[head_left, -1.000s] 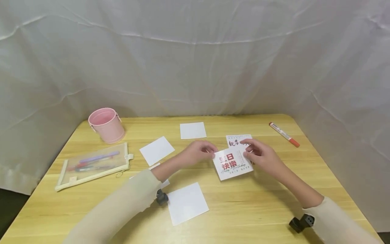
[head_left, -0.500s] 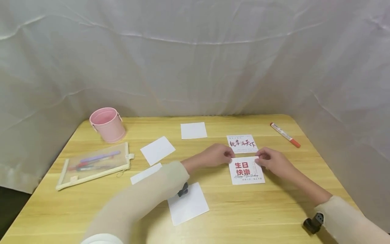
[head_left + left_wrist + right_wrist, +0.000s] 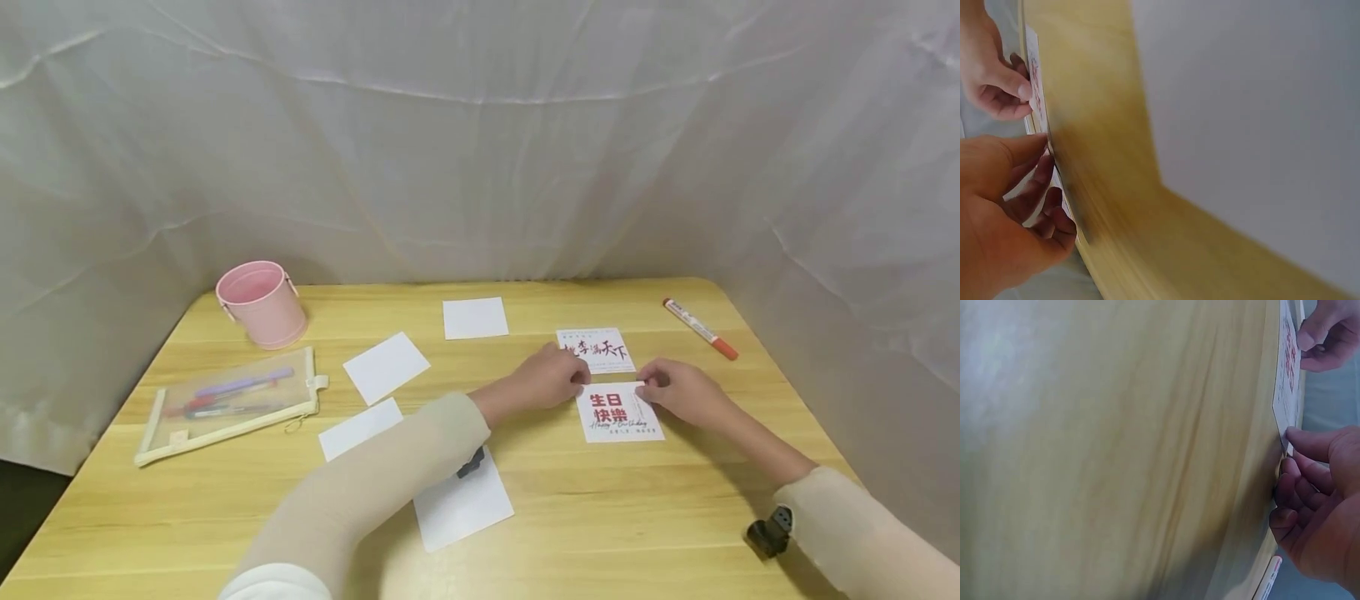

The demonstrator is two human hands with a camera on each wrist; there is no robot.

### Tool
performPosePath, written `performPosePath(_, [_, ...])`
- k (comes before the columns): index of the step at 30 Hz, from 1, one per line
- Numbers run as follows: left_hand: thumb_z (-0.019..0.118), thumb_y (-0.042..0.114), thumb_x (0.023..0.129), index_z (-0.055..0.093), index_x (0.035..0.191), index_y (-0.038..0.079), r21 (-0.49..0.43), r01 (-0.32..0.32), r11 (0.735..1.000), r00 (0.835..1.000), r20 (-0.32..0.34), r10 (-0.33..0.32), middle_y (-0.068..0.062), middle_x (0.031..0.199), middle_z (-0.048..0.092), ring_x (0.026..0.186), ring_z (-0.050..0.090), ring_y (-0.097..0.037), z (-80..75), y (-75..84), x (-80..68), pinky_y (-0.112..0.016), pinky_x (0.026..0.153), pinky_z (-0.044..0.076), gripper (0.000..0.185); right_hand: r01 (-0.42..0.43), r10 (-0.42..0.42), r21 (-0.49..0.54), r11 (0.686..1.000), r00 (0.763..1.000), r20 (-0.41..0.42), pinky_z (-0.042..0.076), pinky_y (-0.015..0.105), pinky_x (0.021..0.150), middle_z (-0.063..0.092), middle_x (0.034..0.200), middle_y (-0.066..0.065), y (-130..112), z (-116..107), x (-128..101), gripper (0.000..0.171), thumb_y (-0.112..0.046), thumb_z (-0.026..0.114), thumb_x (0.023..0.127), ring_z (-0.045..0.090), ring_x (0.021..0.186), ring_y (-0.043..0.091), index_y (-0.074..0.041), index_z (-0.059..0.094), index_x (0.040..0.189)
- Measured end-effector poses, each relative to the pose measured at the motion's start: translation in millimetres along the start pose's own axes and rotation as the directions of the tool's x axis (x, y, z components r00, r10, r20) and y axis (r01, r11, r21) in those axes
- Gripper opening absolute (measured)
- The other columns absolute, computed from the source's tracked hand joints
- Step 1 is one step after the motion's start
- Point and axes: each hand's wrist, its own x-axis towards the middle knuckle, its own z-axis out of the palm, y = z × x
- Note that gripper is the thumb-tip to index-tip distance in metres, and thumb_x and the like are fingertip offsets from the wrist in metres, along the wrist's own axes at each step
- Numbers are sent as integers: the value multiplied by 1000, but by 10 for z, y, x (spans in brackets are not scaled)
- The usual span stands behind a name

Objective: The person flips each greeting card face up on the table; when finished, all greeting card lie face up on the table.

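I am looking down on a pale wooden table [image 3: 600, 517] boxed in on three sides by a wrinkled white cloth [image 3: 480, 142] hanging as a backdrop.

My left hand [image 3: 547, 379] is pinching the far left corner of a birthday card [image 3: 621, 412] with red lettering, thumb and curled fingers closing on its edge. My right hand [image 3: 678, 390] is pinching the far right corner the same way, its fingers curled in. The card is lying flat on the table, right of the middle, about halfway between the near and far edges. In the left wrist view I am seeing the thumb [image 3: 1019, 153] pressing on the card's edge [image 3: 1034, 75]; the right wrist view is showing the same for the other thumb [image 3: 1310, 442].

Just beyond the card a second printed card [image 3: 596, 350] is lying, with my left hand covering part of its near left corner.

An orange marker [image 3: 701, 329] is lying near the far right corner. A pink bucket [image 3: 261, 304] is standing in the far left corner, and in front of it a clear pencil case [image 3: 228, 406] with pens inside is lying by the left edge. Four blank white cards are scattered about: one [image 3: 475, 317] near the far edge, one [image 3: 386, 367] left of the middle, one [image 3: 360, 428] nearer me, and one [image 3: 465, 504] towards the near edge, partly under my left sleeve [image 3: 375, 492].
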Motion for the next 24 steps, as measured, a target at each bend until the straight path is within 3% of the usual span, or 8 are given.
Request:
performPosePath(5, [65,24,98,75,111,19,69,-55,996,998,-20,56,9,102,70,95,59,-7,-63,-50,-64,-25,96,42,17,25,-25,16,1000,1000,10,46,31,71,64,90,1,-13,-23,14,23,-19,69,95,56,82,18,-7,66,114])
performPosePath(9, [64,23,99,75,111,17,44,-71,997,997,-41,72,5,109,73,103,65,-11,-248,-179,-191,-32,106,43,18,53,-53,78,996,999,6,49,27,60,64,94,7,-111,-104,65,28,-16,66,97,58,77,18,-4,63,121])
performPosePath(12, [65,22,99,74,115,13,-30,-26,999,998,-52,24,1,114,74,107,66,-16,-394,-358,-317,-36,109,44,20,86,-87,91,992,996,7,50,27,59,65,98,8,-268,-152,180,32,-20,66,97,59,79,20,-4,61,125])
performPosePath(17, [67,18,96,73,117,10,-111,97,989,992,-69,-105,-3,113,73,108,66,-20,-623,-820,-479,-37,98,51,23,141,-145,137,980,989,17,53,29,67,66,106,9,-626,-105,522,36,-22,68,97,62,86,23,-4,61,128])
performPosePath(24, [65,17,99,68,125,10,-111,240,964,968,-41,-246,-8,122,69,116,61,-24,-939,-1493,-421,-40,103,47,28,170,-179,143,975,982,56,55,35,70,65,113,7,-1027,110,1168,38,-25,66,98,61,88,24,-6,60,131])
